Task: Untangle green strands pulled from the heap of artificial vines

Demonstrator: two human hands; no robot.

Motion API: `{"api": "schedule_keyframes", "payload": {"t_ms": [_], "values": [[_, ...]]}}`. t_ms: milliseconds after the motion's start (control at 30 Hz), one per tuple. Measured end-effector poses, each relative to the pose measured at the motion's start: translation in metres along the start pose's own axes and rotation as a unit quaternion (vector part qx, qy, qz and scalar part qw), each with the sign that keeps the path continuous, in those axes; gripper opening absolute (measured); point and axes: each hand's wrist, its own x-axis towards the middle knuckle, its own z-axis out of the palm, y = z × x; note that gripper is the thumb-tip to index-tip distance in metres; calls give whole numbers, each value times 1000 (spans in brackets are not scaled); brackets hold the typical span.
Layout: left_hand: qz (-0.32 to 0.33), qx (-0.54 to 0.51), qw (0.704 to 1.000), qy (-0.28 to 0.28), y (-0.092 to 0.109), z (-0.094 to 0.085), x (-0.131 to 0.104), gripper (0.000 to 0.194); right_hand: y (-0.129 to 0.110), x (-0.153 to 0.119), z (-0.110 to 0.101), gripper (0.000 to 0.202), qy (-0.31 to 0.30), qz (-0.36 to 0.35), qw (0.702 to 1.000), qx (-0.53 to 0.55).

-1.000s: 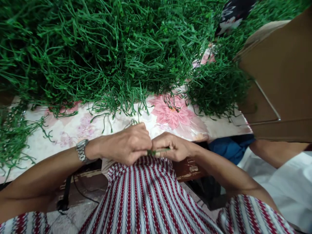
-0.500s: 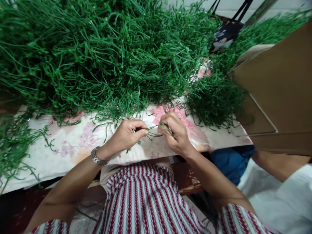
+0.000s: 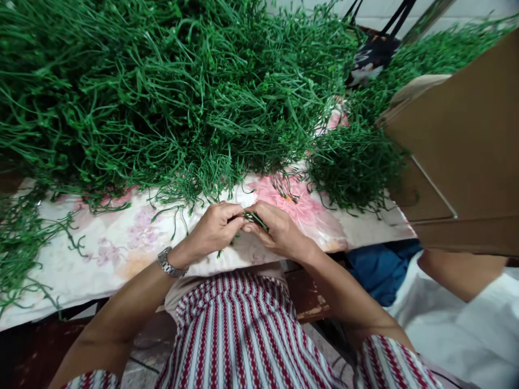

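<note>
A thin green plastic stem (image 3: pixel 254 218) lies pinched between both hands at frame centre, over the floral cloth (image 3: pixel 121 237). The left hand (image 3: pixel 214 229) and right hand (image 3: pixel 278 232) meet fingertip to fingertip, each clenched on it, wrists angled inward below the heaped green stems (image 3: pixel 170 97)

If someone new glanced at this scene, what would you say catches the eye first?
First, the huge heap of green stems covering the whole far side of the flowered cloth. Next, at the near edge of the cloth, the left hand and right hand meet fingertip to fingertip, pinching a small green sprig between them. A brown cardboard box fills the right side, with another person's arm below it.
</note>
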Motion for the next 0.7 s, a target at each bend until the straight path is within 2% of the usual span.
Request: {"api": "schedule_keyframes", "payload": {"t_ms": [133, 233, 400, 467, 533, 567, 633, 667, 700], "values": [[43, 32, 998, -25, -2, -3, -1, 24, -2, 2, -10, 27, -59, 57, 996, 14], [79, -8, 995, -56, 0, -5, -3, 21, -3, 2, -17, 30, -109, 83, 983, 122], [109, -96, 985, -91, 0, -12, -7, 17, -2, -1, -13, 31, -140, 83, 938, 306], [109, -111, 984, -91, 0, -16, -8, 18, -3, -3, -13, 32, -185, 61, 921, 337], [94, -112, 986, -76, -1, -19, -9, 19, -5, -6, -23, 32, -193, 51, 927, 318], [82, -109, 989, -64, -1, -20, -9, 19, -6, -8, -33, 32, -163, 56, 945, 278], [56, -103, 992, -47, 0, -19, -9, 17, -4, -11, -61, 29, -36, 92, 987, 125], [50, -102, 993, -40, 0, -18, -9, 17, -1, -12, -79, 28, 49, 116, 992, 16], [47, -101, 993, -35, 0, -17, -9, 17, 3, -14, -97, 28, 138, 141, 975, -107]]}}
